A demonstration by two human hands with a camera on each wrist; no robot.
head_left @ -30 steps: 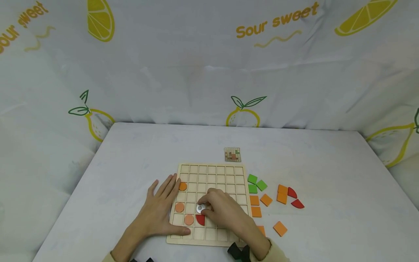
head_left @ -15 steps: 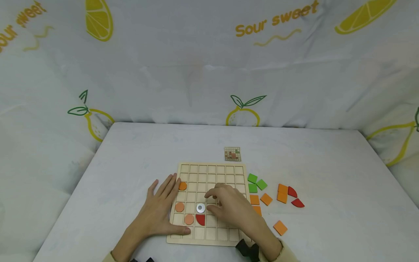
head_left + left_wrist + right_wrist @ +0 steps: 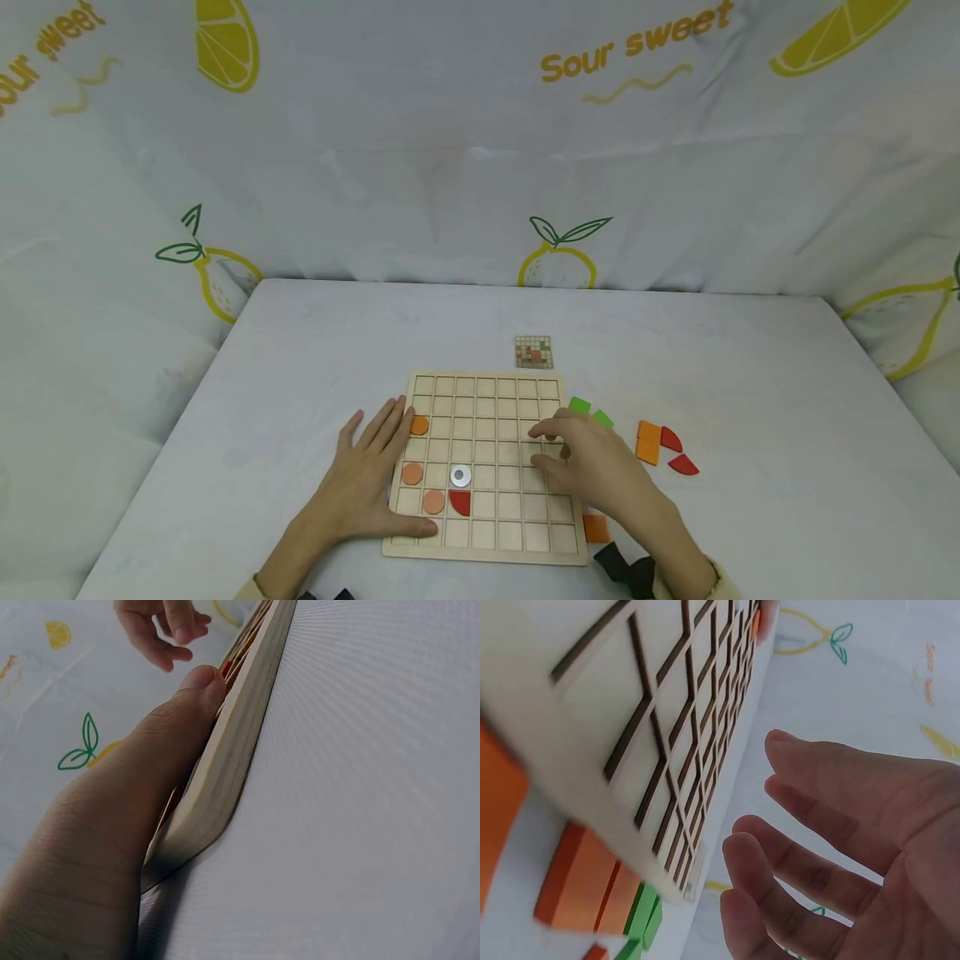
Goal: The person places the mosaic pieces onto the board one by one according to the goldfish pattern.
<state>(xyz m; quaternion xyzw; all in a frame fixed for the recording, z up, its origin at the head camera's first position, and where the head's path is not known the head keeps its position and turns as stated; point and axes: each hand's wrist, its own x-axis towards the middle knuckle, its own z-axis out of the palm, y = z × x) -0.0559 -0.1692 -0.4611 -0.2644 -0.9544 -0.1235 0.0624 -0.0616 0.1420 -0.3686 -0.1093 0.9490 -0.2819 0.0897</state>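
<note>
White table [image 3: 772, 383], lemon-print cloth [image 3: 465, 167] behind it.

Free room above far board cells [image 3: 486, 387]

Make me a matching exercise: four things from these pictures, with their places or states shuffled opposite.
1. left hand
2. right hand
3. white disc
4. small card

A. beyond the far edge of the board
B. raised, holding nothing
C. in the cell just beyond the red quarter piece
D. resting on the board's left edge

Pairs: 1-D, 2-B, 3-C, 4-A
</note>
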